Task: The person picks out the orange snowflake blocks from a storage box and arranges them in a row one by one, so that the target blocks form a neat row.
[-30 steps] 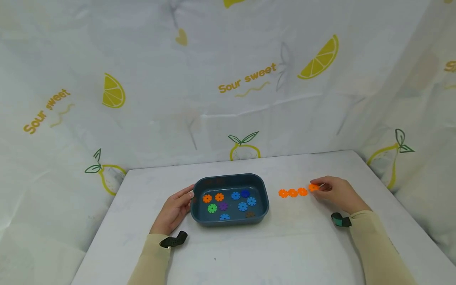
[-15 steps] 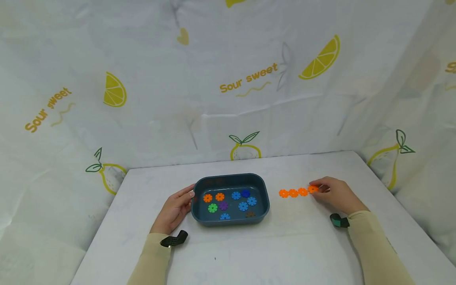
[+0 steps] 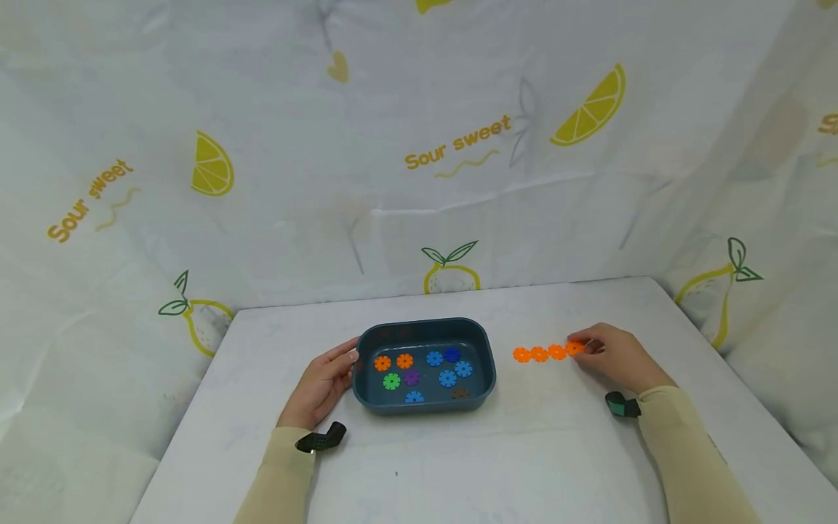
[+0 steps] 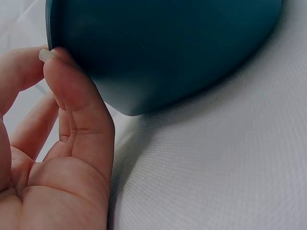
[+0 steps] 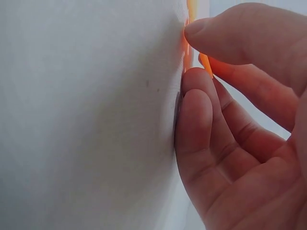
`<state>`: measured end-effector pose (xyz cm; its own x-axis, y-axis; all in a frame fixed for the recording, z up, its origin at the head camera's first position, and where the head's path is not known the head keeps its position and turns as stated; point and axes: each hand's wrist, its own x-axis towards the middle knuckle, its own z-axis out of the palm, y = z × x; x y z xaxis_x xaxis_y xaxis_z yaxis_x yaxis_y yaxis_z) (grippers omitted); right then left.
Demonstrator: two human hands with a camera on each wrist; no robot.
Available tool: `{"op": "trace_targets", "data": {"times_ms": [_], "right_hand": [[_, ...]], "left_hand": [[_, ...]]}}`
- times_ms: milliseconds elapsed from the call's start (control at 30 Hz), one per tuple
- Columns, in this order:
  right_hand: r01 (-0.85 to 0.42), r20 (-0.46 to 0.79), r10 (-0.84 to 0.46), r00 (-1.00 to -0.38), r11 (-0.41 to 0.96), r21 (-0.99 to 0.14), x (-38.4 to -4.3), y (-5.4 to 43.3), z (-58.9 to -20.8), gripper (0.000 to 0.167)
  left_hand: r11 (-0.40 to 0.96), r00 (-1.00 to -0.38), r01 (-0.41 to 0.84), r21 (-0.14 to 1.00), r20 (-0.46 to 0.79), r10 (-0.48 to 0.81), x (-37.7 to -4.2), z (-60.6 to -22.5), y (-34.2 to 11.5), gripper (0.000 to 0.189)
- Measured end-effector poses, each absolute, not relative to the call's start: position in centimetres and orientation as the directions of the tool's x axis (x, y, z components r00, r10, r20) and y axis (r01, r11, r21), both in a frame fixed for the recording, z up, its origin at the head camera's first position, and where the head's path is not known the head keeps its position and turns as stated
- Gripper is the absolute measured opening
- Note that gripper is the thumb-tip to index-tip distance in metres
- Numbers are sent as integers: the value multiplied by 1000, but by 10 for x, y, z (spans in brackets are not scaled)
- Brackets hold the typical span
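My left hand [image 3: 321, 384] grips the left end of a dark teal plastic tray [image 3: 425, 407]. In the left wrist view its thumb [image 4: 79, 98] lies against the tray's outer wall [image 4: 158, 52], near the rim. To the right of the tray, an orange notched disc [image 3: 575, 348] is pinched between thumb and fingers of my right hand [image 3: 622, 358]. It touches or slightly overlaps the right end of a row of orange discs [image 3: 539, 354] on the table. The right wrist view shows only a thin orange edge [image 5: 206, 64] between the fingers.
Inside the tray lie several loose discs: two orange [image 3: 404, 361], one green [image 3: 391, 381], one purple [image 3: 412, 378], one brown [image 3: 461, 393] and several blue [image 3: 448, 378]. A white cloth with lemon prints [image 3: 452, 279] hangs behind the white table [image 3: 524, 458].
My right hand has brought its orange disc slightly left and down, from apart to meeting the row's right end. The left hand stays on the tray.
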<state>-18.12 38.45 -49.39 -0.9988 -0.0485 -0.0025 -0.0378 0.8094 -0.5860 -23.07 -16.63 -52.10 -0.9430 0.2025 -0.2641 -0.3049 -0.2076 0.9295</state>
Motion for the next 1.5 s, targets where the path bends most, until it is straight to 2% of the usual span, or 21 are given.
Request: {"op": "trace_targets", "data": {"times_ms": [1333,1500], "right_hand": [[-23,-43,-59,-997,815,-579,-186,383,-483,38],[-39,-32,-71,-997,814,-580,-179,384,-482,39]], "left_hand": [[-181,-947,-289,940,-253,198,-234,-519,-171,52],[-178,-940,-301,937,-260,223,-233,-521,-166,54]]}}
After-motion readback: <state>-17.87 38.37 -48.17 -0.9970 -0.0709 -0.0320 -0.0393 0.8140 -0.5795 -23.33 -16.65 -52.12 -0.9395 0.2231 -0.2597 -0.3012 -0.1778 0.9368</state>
